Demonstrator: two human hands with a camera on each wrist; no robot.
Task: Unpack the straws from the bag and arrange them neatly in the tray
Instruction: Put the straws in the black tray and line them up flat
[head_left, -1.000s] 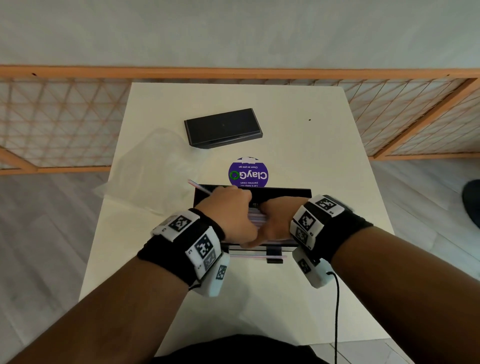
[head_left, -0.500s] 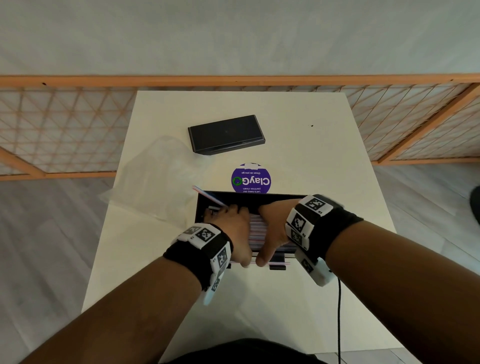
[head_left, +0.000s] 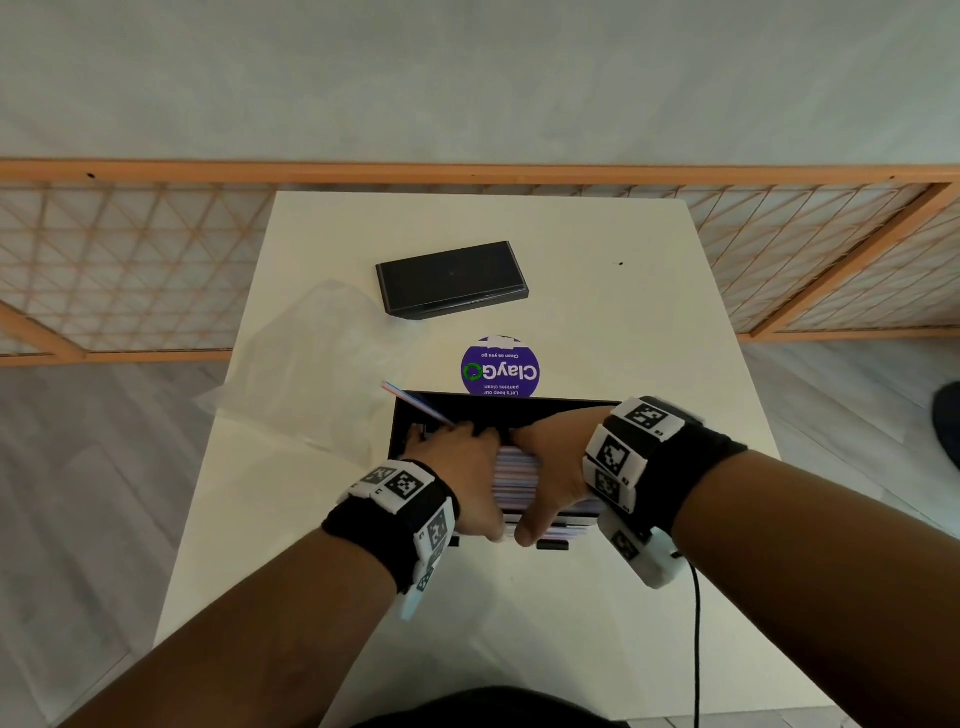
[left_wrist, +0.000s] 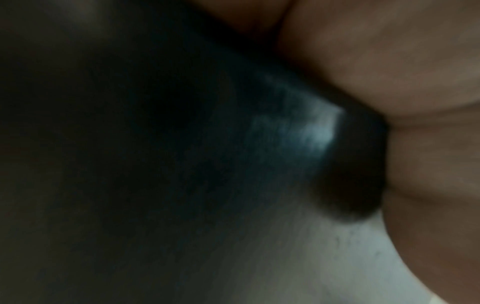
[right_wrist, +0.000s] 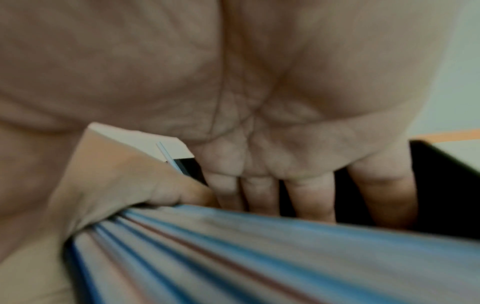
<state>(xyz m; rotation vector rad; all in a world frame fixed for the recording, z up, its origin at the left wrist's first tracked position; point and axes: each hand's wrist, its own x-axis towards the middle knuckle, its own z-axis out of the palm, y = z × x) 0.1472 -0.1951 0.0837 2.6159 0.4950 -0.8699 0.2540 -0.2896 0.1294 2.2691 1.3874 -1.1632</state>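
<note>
Head view: straight fingers (right_wrist: 306, 197) on straws (head_left: 514, 475)

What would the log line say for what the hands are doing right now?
step: tidying straws in tray | left hand: on straws | right hand: on straws | one straw: sticking out | bag: aside

The white table (head_left: 597, 322) carries a black tray (head_left: 519, 408), black box (head_left: 451, 279), clear bag (head_left: 311, 364) and purple sticker (head_left: 500, 368).
</note>
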